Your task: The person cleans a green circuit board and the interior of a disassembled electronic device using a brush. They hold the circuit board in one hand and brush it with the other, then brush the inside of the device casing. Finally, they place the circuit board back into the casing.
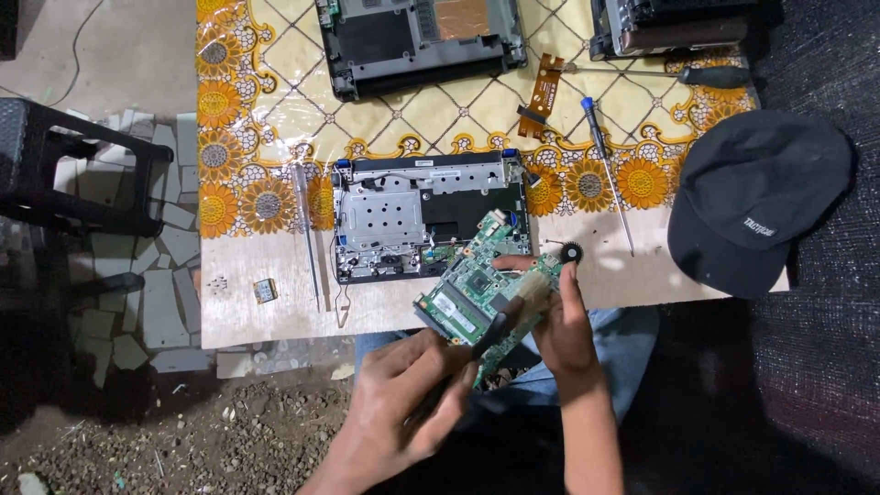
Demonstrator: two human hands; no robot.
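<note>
Holding the green circuit board (477,289) above the tabletop (275,316) edge, our right hand (564,325) gripped its side while our left hand (408,399) closed on a brush (509,312). We judged hard brushing could tip it from our grip.

Black cap (756,197); blue-handled screwdriver (605,165); opened laptop chassis (426,215).

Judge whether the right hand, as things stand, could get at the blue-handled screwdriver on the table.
Probably not at once: the right hand is gripping the green circuit board. The blue-handled screwdriver lies uncovered just beyond it on the table, so the path looks free once the board is released.
</note>
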